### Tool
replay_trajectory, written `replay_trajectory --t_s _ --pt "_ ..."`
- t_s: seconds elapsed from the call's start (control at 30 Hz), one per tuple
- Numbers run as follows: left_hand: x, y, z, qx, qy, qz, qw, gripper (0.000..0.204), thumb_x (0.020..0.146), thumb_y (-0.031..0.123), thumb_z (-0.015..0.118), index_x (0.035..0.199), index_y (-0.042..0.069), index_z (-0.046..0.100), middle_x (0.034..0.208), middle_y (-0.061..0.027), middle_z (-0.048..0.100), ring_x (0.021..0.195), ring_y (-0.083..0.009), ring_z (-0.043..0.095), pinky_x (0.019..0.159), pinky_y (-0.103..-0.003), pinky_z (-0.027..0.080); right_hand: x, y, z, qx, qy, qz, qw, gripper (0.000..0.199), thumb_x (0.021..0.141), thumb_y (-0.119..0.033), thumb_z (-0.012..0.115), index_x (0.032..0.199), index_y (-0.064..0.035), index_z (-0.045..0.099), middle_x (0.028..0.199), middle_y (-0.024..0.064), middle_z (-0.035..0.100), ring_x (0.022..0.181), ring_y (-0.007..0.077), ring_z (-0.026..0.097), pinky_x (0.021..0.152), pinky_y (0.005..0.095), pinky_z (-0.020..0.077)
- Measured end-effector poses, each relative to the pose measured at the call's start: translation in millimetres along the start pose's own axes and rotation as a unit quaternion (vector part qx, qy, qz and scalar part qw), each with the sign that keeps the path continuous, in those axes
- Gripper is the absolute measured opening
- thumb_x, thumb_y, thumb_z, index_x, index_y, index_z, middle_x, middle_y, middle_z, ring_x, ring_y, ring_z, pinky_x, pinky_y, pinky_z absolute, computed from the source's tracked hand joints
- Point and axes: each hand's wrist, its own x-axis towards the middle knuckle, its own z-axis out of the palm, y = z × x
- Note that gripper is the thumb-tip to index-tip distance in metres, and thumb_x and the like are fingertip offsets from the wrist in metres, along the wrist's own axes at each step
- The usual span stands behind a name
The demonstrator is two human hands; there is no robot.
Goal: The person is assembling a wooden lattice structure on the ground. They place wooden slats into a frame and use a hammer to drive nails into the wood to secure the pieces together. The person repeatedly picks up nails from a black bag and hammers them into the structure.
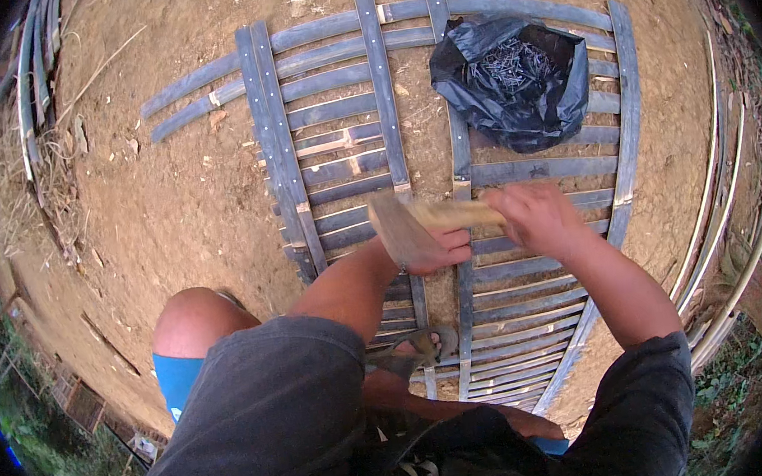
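Bamboo slats, grey and nailed into a flat lattice panel (345, 141), lie on the bare dirt ground (178, 192). Above the panel's middle the left hand (432, 250) keeps a clenched grip on a broad pale blade-like piece (395, 228), while the right hand (538, 215) closes around a light wooden stick (456, 214) that crosses it. A black plastic bag (560, 104) of dark nails (511, 68) sits open on the panel's far right part. Loose long strips (719, 217) curve along the right edge; a sandalled foot (418, 351) rests on the slats below.
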Motion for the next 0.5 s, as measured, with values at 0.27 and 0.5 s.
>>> replay_trajectory --t_s 0.27,0.5 --pt "2.6 0.1 7.5 -0.046 -0.014 0.005 0.999 0.023 0.084 0.025 0.064 0.104 0.016 0.06 0.1 -0.0037 0.058 0.101 -0.0246 0.06 0.087 -0.043 0.052 -7.1 -11.6 8.9 0.011 -0.065 0.118 0.991 0.046 0.082 -0.009 0.072 0.126 -0.0141 0.059 0.096 0.0166 0.07 0.083 0.0402 0.07 0.071 0.0499 0.0561" --pt "-1.3 -1.6 8.7 -0.032 -0.023 -0.016 0.999 0.026 0.085 0.029 0.065 0.108 0.016 0.061 0.105 -0.0038 0.06 0.105 -0.025 0.06 0.087 -0.042 0.052 -64.5 -62.4 37.1 0.18 0.217 0.322 0.904 0.03 0.098 -0.012 0.067 0.125 -0.0066 0.056 0.085 0.0155 0.068 0.071 0.031 0.07 0.063 0.0413 0.0516"
